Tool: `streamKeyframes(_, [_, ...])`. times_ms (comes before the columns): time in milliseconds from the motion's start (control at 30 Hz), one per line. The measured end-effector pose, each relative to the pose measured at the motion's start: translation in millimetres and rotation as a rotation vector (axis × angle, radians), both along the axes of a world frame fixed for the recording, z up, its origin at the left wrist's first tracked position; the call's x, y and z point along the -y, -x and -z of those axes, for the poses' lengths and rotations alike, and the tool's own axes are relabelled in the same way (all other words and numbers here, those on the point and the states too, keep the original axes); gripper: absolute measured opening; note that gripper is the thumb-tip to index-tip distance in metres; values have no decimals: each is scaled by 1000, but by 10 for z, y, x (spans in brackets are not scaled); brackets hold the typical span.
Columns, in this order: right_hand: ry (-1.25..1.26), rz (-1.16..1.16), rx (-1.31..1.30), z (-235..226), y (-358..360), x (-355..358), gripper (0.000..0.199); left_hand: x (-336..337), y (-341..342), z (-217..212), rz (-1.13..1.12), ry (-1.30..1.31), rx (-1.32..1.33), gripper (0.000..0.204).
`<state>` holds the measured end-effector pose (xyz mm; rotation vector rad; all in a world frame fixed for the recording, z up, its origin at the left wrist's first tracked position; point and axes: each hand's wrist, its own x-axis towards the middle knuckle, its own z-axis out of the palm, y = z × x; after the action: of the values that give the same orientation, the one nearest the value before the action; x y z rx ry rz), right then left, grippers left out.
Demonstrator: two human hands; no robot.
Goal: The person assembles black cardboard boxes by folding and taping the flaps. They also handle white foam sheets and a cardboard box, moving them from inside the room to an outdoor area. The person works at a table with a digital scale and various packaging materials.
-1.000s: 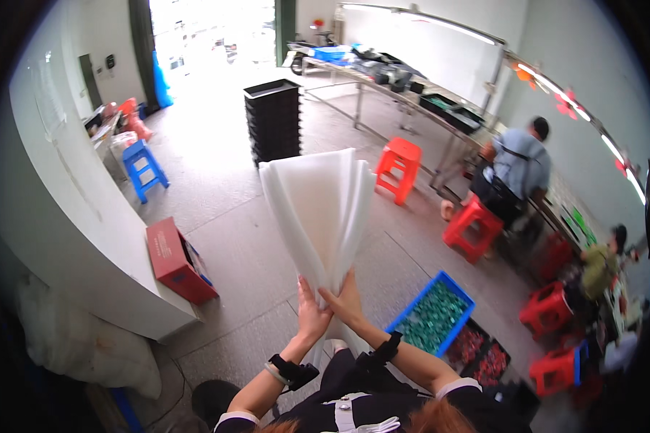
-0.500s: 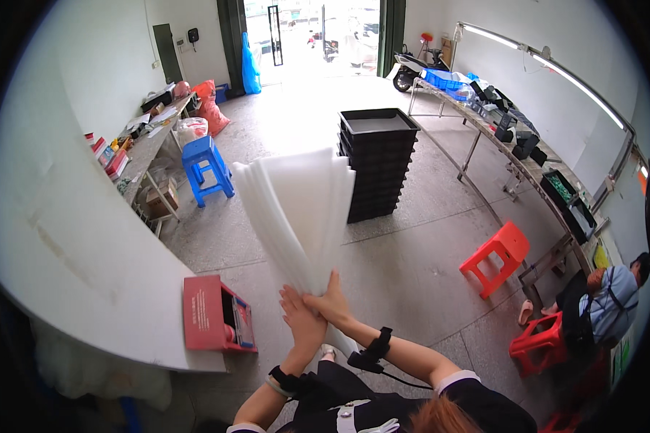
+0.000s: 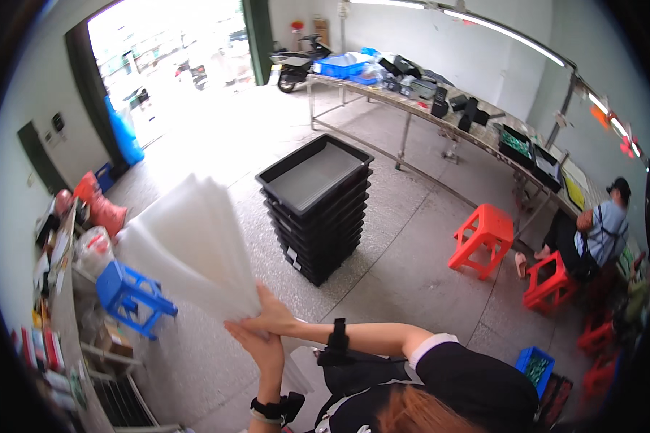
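A bundle of thin, white, translucent packing sheets [image 3: 195,245] fans out up and to the left from my hands, and its narrower tail hangs below them. My right hand [image 3: 271,315] is wrapped round the gathered part of the bundle. Just beneath it, my left hand [image 3: 260,350] presses against the same part, its fingers partly hidden by the sheets. The two hands are close together at the wrists. Beyond the bundle to the right stands a tall stack of black plastic trays [image 3: 316,206], which neither hand touches.
A blue stool [image 3: 133,292] stands left, beside a cluttered bench [image 3: 72,289]. Red stools [image 3: 484,238] are at right, where a person [image 3: 599,231] sits by a long table [image 3: 404,108] of boxes and trays. A blue crate [image 3: 534,366] sits on the floor, lower right.
My view has turned to the right, so the tray stack now appears nearer and more central. Both hands and the sheet bundle sit further left in view, with the bundle tilted more to the left.
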<state>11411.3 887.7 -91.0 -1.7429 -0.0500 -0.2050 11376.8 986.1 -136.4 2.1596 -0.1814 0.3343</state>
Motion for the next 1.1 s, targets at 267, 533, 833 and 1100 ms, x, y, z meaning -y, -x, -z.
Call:
streamKeyframes(267, [-1,-605,43,-304,-3545,133,93,-248,-2645,-583,216,488,-273,88])
streamKeyframes(533, [-241,-869,-250,-42,-6351,207,98,-1120,-5364,-399,766,485,-489,79])
streamKeyframes(833, [-334,-802,-295,-225,-8834,377,97,-1256,-9235,-136,830,487,-862,73])
streamKeyframes(1100, [-165,-746,-222,-130,-11546,901,100,-921,-12233,158,764,519,-914,68])
